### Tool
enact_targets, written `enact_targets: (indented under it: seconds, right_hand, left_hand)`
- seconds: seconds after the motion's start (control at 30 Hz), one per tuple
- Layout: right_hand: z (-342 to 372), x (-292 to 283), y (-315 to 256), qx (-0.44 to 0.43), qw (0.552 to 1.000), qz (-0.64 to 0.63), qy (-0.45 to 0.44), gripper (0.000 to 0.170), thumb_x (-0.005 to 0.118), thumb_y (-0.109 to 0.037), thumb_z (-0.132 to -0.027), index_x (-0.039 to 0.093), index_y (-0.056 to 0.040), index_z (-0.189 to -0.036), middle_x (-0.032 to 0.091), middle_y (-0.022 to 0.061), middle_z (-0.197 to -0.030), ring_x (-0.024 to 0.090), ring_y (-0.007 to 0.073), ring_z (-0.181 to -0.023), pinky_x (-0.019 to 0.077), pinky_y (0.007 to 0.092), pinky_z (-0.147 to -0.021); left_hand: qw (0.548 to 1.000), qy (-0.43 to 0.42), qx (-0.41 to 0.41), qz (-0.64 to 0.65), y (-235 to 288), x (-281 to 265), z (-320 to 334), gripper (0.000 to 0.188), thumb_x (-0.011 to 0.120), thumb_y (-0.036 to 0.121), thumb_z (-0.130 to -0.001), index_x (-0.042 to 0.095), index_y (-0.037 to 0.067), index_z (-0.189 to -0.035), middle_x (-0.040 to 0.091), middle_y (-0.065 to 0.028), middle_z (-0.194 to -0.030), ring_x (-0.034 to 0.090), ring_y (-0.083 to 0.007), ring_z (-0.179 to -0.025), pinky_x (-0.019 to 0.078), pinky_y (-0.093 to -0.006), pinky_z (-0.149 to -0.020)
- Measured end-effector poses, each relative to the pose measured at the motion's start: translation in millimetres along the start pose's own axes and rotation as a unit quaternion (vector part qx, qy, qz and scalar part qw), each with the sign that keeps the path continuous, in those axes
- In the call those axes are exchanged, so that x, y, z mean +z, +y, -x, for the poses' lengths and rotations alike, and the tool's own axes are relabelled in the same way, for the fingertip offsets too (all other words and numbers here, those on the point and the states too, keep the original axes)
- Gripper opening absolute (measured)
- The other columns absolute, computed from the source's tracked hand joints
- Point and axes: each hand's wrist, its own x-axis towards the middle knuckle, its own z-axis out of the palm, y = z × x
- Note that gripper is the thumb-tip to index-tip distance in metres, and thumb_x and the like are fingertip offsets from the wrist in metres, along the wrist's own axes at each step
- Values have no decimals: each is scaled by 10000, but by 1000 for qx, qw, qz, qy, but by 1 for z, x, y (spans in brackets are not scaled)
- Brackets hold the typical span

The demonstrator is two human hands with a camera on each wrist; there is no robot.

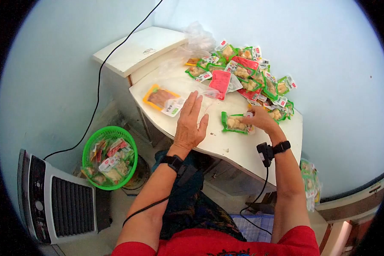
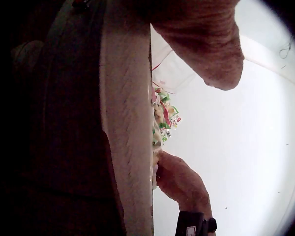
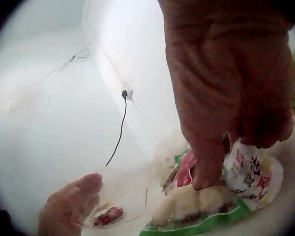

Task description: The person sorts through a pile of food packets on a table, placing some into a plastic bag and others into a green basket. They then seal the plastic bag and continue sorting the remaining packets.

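My left hand (image 1: 191,123) is over the front edge of the white table, fingers straight and thumb spread, with nothing in its grasp. Just beyond its fingertips lies a clear plastic bag (image 1: 200,90), and beside it a yellow-edged food packet (image 1: 160,99) with brown contents. My right hand (image 1: 262,119) pinches a green-edged food packet (image 1: 234,123) by its white-labelled end. Pale lumps show through that packet's clear film (image 3: 196,204), where the thumb presses. In the left wrist view, the underside of my left hand (image 2: 206,49) hangs near the table edge.
A pile of green-edged and red packets (image 1: 247,74) covers the back right of the table (image 1: 260,151). A raised cabinet top (image 1: 141,45) stands at the left. Below are a green basket (image 1: 134,164) of packets and a grey-and-black appliance (image 1: 72,205). A black cable (image 1: 99,81) hangs left.
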Motion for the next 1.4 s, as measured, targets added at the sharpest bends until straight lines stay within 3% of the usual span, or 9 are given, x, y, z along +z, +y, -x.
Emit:
enact_targets:
  seconds: [0.2,0.3,0.4,0.53,0.63,0.77,0.87,1.07,1.4]
  right_hand:
    - [13,15,15,-5,974,-201,104,229,760,-124,-785,538,-78,-754,564,8,-714,569,96,-642,463,252,-561]
    - [37,17,-7,23,925,-363,105,221,749,-157,-811,580,-33,-881,585,28,-727,557,104,-605,466,253,-553]
    - [45,21,-12,53,932,-354,55,340,761,-217,-813,597,34,-974,650,104,-828,643,170,-704,512,296,-607]
    - [46,33,-12,35,991,-53,118,684,781,-522,-721,630,78,-1013,667,195,-857,655,264,-805,520,358,-696]
    - [49,35,-22,18,998,37,36,678,769,-560,-707,660,62,-953,667,189,-824,651,269,-792,513,368,-686]
    - [45,40,-10,19,1000,-23,1,460,802,-381,-739,663,41,-858,657,129,-767,635,214,-670,494,344,-617]
    - [53,42,-15,-41,994,-80,61,182,700,-144,-844,637,27,-842,613,41,-713,555,91,-645,439,278,-549]
    - [62,43,-39,42,885,-462,38,202,577,-48,-926,559,16,-1117,656,90,-912,671,162,-761,589,315,-698]
    - [33,63,-68,3,747,-665,-14,280,517,-9,-965,528,58,-1236,644,161,-1139,682,252,-968,595,429,-849]
  left_hand:
    - [1000,-10,-1,-3,1,-1,-2,544,557,14,-823,447,-61,-1350,392,-258,-1452,379,-418,-1349,318,-458,-1123]
    - [1000,-6,5,-9,1,0,-2,544,524,-31,-803,453,-62,-1341,395,-255,-1447,386,-412,-1344,323,-462,-1121]
    - [1000,-6,3,-18,1,1,-3,545,504,-55,-792,459,-63,-1335,399,-250,-1444,393,-407,-1341,332,-463,-1117]
    - [1000,-1,8,-25,0,2,-2,545,494,-66,-785,460,-66,-1329,404,-249,-1439,401,-406,-1333,339,-462,-1113]
    - [1000,-2,7,-26,0,2,-2,546,491,-67,-785,457,-67,-1331,405,-250,-1437,403,-408,-1330,340,-462,-1113]
    - [1000,-8,0,-27,1,2,-3,582,496,-79,-775,451,-45,-1354,399,-241,-1455,398,-397,-1346,340,-435,-1117]
    - [1000,-8,-4,-27,0,2,-3,599,495,-87,-769,451,-32,-1364,396,-235,-1464,397,-389,-1353,344,-420,-1118]
    - [1000,-4,4,-28,1,1,-3,602,476,-101,-766,453,-33,-1364,397,-232,-1464,395,-386,-1356,337,-419,-1124]
    - [1000,-10,7,-29,6,-2,-5,623,429,-106,-741,455,-35,-1359,393,-235,-1466,362,-395,-1374,272,-477,-1154]
